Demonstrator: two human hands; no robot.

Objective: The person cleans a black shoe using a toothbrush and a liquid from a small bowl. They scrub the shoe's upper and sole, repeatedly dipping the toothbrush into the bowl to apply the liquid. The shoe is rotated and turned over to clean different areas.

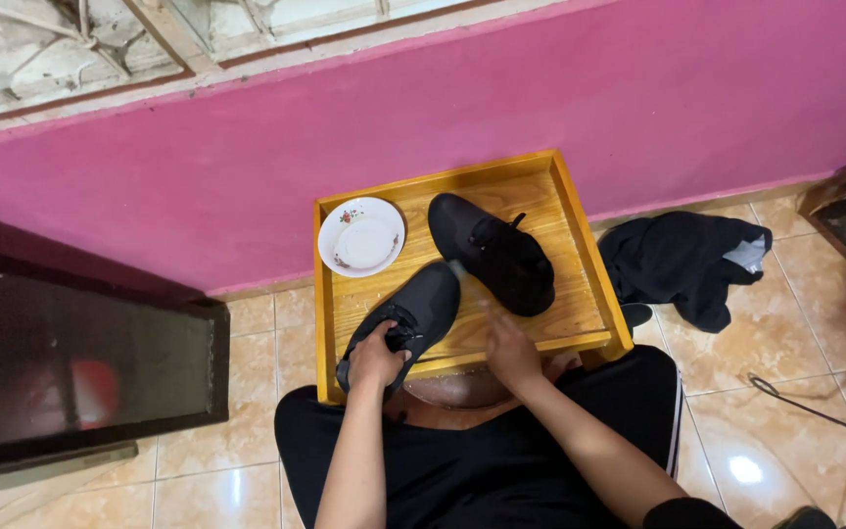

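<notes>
Two black cloth shoes lie in a yellow wooden tray [580, 245] mid-frame. The left hand [376, 358] grips the lower left shoe [413, 313]; the right hand [511, 351] looks closed, blurred, its hold unclear, below the upper right shoe [496, 253].

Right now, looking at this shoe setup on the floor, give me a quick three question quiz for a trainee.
1. True or false: both black shoes lie inside the wooden tray.
2. Which hand grips the near shoe? A) left B) right
3. What sits in the tray's far left corner?

Key:
1. True; the far shoe is there too.
2. A, the left hand; the right hand, blurred, is beside it.
3. A white saucer.
</notes>
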